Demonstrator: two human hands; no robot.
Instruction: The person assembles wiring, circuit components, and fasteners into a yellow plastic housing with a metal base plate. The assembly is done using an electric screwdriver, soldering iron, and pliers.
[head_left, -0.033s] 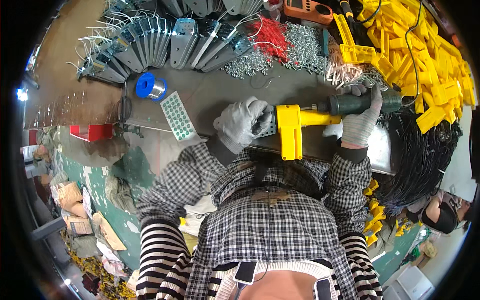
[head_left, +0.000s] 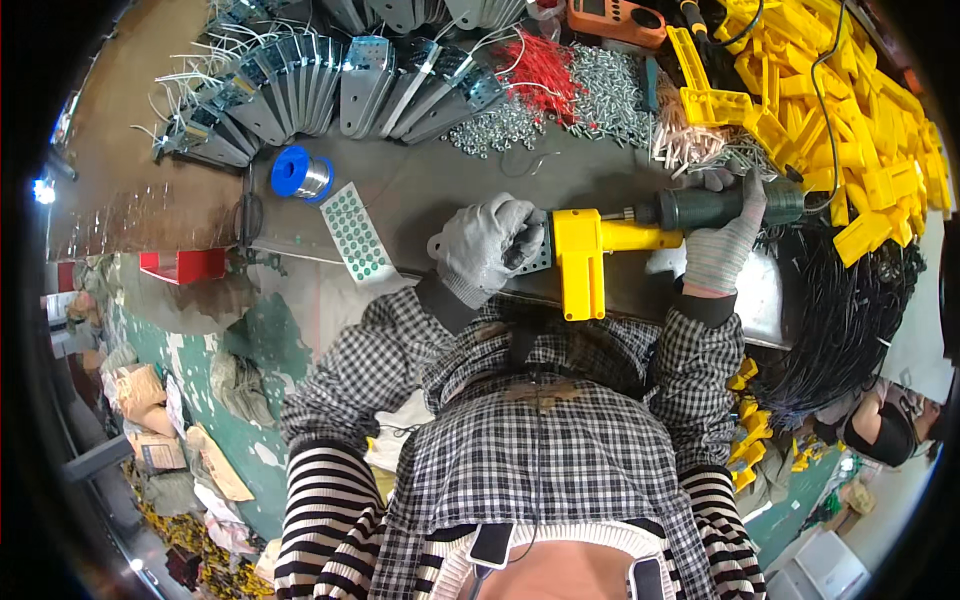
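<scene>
My gloved left hand (head_left: 488, 248) is closed around a grey metal bracket (head_left: 543, 256), whose perforated end shows beyond my fingers. Against that end sits a yellow plastic housing (head_left: 579, 262) with an arm pointing right. My gloved right hand (head_left: 722, 252) grips a dark green electric screwdriver (head_left: 685, 209) lying sideways. Its bit points left and reaches the upper part of the yellow housing; the screw, if any, is too small to make out.
Metal brackets with white wires (head_left: 290, 85) line the back left. Behind my hands lie nuts (head_left: 490, 132), screws (head_left: 608, 92) and red pieces (head_left: 540, 70). Yellow housings (head_left: 850, 130) and black cables (head_left: 850, 320) crowd the right. A solder spool (head_left: 292, 172) and sticker sheet (head_left: 357, 235) lie left.
My left forearm and elbow have shifted slightly to the right. Both hands, the bracket, the housing and the screwdriver stay nearly in place.
</scene>
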